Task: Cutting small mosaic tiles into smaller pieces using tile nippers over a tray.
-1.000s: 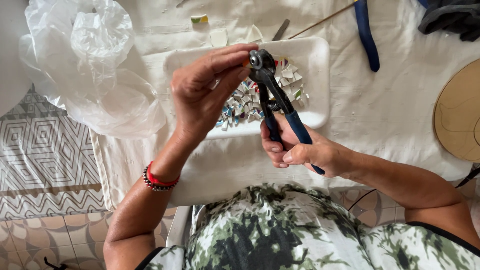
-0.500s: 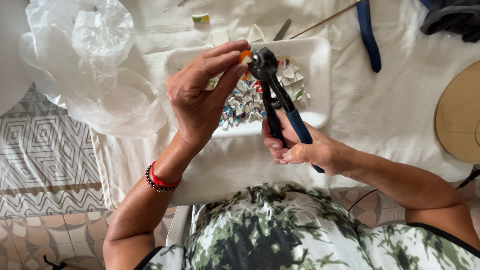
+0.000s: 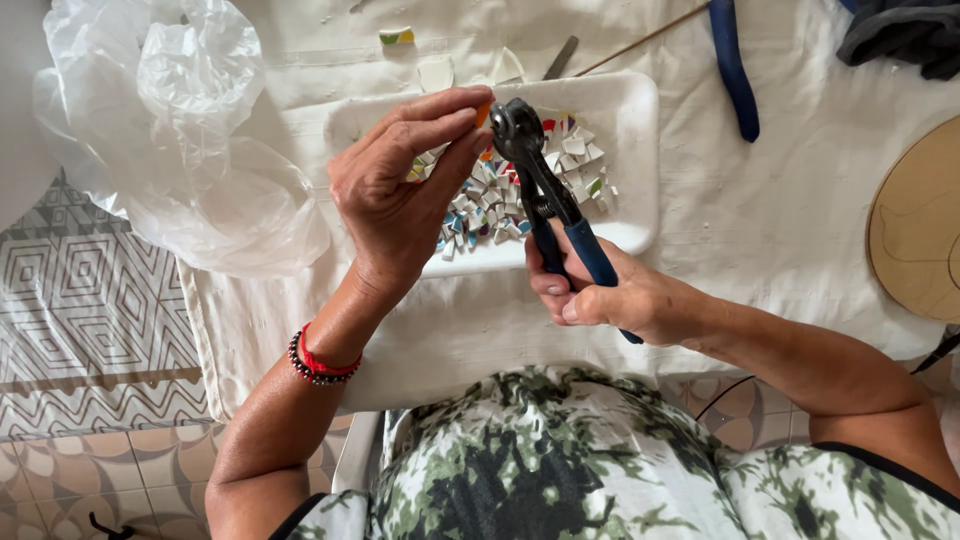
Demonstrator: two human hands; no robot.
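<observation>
Above the white tray (image 3: 640, 150), both hands work close together. Left hand (image 3: 400, 195) is raised, fingers pinched narrow on a small orange chip (image 3: 483, 112), which sits right at the head of the nippers (image 3: 530, 160). Right hand (image 3: 610, 295) is closed round the blue handles, head pointing up and away from the body. Compared with a second ago, when no chip showed, the orange piece shows between the fingertips and touches the nipper head; the left hand has turned a little, palm more toward the tool. Judgement: the chip is being presented for a cut, but whether the tool has bitten on it cannot be told from this view. The tray holds a heap of coloured tile fragments (image 3: 560, 165), directly beneath the hands. The worktop is covered with a white cloth (image 3: 780, 230); a crumpled clear plastic bag (image 3: 190, 130) lies to the left, a round wooden board (image 3: 920, 230) at the right edge, a second blue-handled tool (image 3: 735, 70) beyond the tray. Patterned floor tiles (image 3: 90, 330) show lower left.
</observation>
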